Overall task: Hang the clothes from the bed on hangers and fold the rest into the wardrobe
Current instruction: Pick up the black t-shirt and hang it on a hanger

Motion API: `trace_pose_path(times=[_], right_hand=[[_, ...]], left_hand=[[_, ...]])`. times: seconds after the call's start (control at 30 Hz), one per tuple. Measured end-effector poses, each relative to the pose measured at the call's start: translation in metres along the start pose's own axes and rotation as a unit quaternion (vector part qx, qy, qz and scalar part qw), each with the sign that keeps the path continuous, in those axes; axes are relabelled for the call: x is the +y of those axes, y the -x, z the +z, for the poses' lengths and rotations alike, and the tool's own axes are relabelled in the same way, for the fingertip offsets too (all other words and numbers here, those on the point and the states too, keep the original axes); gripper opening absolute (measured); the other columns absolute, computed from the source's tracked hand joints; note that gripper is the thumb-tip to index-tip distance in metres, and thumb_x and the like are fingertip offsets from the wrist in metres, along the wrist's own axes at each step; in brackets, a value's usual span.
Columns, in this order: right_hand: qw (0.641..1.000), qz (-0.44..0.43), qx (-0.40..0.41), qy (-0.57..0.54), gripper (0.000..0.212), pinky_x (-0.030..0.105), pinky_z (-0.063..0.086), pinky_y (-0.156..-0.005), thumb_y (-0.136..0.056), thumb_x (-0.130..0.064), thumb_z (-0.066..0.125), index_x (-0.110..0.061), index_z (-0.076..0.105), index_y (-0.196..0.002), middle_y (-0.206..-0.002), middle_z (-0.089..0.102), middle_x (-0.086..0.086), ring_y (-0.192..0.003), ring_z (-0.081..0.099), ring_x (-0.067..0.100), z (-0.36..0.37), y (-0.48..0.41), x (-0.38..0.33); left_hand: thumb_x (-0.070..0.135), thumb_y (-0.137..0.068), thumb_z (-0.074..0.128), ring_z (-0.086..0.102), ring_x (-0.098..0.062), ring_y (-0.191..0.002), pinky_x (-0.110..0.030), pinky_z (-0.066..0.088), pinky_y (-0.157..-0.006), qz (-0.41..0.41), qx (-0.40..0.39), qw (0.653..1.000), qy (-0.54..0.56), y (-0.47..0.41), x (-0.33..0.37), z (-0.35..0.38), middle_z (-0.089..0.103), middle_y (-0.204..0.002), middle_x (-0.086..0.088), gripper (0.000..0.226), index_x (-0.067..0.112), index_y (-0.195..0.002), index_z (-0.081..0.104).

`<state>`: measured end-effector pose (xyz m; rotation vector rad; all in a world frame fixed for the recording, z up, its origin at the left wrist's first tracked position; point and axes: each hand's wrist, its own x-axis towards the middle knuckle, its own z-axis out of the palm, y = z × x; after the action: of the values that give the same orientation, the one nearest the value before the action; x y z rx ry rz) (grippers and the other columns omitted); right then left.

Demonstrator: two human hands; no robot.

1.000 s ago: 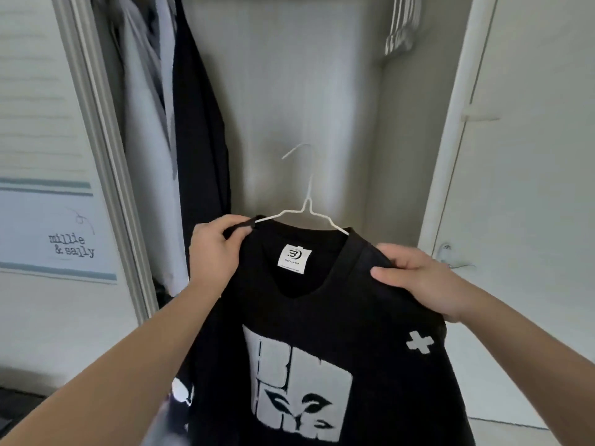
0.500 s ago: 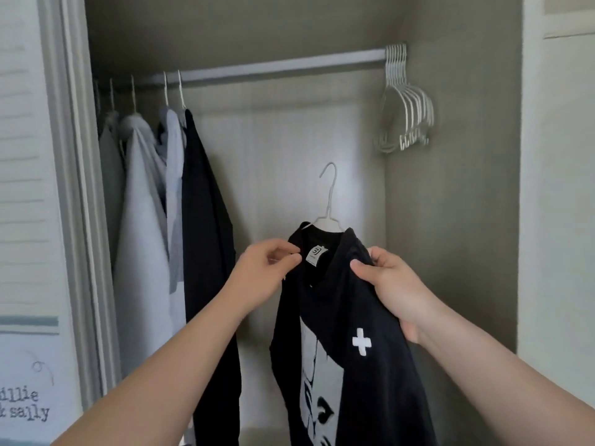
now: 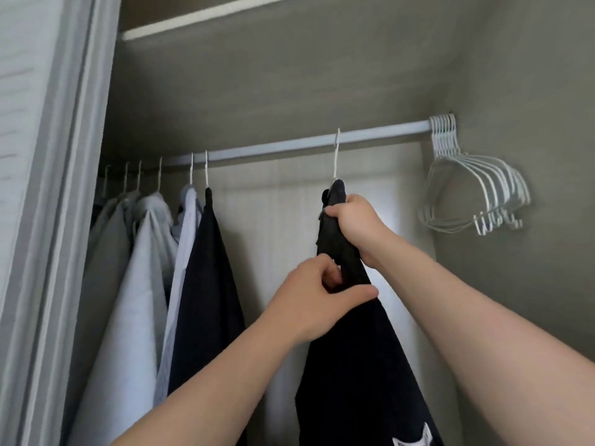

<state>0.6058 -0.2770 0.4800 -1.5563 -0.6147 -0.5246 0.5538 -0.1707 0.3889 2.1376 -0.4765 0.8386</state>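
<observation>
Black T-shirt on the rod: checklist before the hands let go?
1. Hanger hook over the rod: ok, it loops over the top of the rod.
2. Black T-shirt seated on both hanger shoulders: cannot tell; it is seen edge-on and the hands cover it.
3. Hands off the shirt: not ok. The right hand grips it near the collar and the left hand pinches the fabric lower down.
4. Gap to the dark hanging garment on the left: ok, they hang apart.
5. Clear of the empty white hangers at the rod's right end: ok.
</observation>
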Motion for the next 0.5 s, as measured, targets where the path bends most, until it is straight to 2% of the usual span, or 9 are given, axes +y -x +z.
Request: trace_pose_path(times=[0.07, 0.13, 0.2, 0.27, 0.37, 0.5], right_hand=[[1.0, -0.011, -0.015, 0.003, 0.004, 0.052, 0.053, -0.081, -0.095, -0.007, 0.051, -0.005, 0.051, -0.091, -0.093, 0.055, 0.018, -0.081, 0.057, 0.032, 0.005, -0.028, -0.009], [1.0, -0.014, -0.016, 0.02, 0.008, 0.053, 0.054, -0.086, -0.095, -0.008, 0.051, -0.009, 0.05, -0.087, -0.093, 0.057, 0.018, -0.083, 0.058, 0.032, 0.008, -0.053, -0.014], [0.999, -0.012, -0.004, 0.032, 0.009, 0.042, 0.052, -0.077, -0.096, -0.009, 0.051, -0.012, 0.049, -0.087, -0.091, 0.058, 0.015, -0.082, 0.059, 0.03, 0.007, -0.075, -0.016], [0.999, -0.003, 0.003, 0.043, 0.013, 0.033, 0.047, -0.068, -0.097, -0.01, 0.051, -0.015, 0.047, -0.086, -0.089, 0.057, 0.012, -0.079, 0.058, 0.027, 0.005, -0.092, -0.015], [0.998, 0.002, -0.013, 0.059, 0.007, 0.035, 0.048, -0.068, -0.096, -0.009, 0.05, -0.012, 0.048, -0.091, -0.089, 0.056, 0.013, -0.08, 0.057, 0.028, 0.008, -0.107, -0.009], [0.998, 0.013, -0.032, 0.054, 0.004, 0.031, 0.046, -0.058, -0.094, -0.007, 0.048, -0.01, 0.049, -0.097, -0.082, 0.053, 0.012, -0.071, 0.053, 0.026, 0.017, -0.108, 0.003]], left_hand=[[0.068, -0.062, 0.072, 0.064, -0.013, -0.078, -0.036, 0.054, -0.068, -0.013, 0.025, 0.997, -0.067, -0.021, 0.002, 0.005, 0.063, -0.088, 0.008, 0.053, 0.026, -0.085, 0.052], [0.046, -0.08, 0.067, 0.06, -0.018, -0.082, -0.039, 0.052, -0.07, -0.011, 0.061, 0.989, -0.135, -0.043, 0.0, 0.008, 0.058, -0.091, 0.005, 0.029, 0.026, -0.087, 0.047], [0.02, -0.088, 0.052, 0.061, -0.026, -0.085, -0.04, 0.053, -0.073, -0.007, 0.095, 0.982, -0.165, -0.063, -0.004, 0.005, 0.059, -0.092, -0.001, 0.006, 0.022, -0.092, 0.048], [0.01, -0.086, 0.043, 0.061, -0.031, -0.084, -0.037, 0.051, -0.068, -0.016, 0.102, 0.982, -0.159, -0.078, -0.011, -0.001, 0.06, -0.092, -0.006, 0.012, 0.018, -0.093, 0.05], [0.006, -0.084, 0.04, 0.061, -0.032, -0.083, -0.037, 0.051, -0.068, -0.022, 0.096, 0.981, -0.166, -0.091, -0.022, -0.01, 0.06, -0.091, -0.007, 0.014, 0.016, -0.089, 0.049], [0.003, -0.084, 0.038, 0.058, -0.033, -0.082, -0.038, 0.049, -0.068, -0.017, 0.094, 0.979, -0.181, -0.092, -0.036, -0.012, 0.058, -0.088, -0.007, 0.015, 0.016, -0.086, 0.045]])
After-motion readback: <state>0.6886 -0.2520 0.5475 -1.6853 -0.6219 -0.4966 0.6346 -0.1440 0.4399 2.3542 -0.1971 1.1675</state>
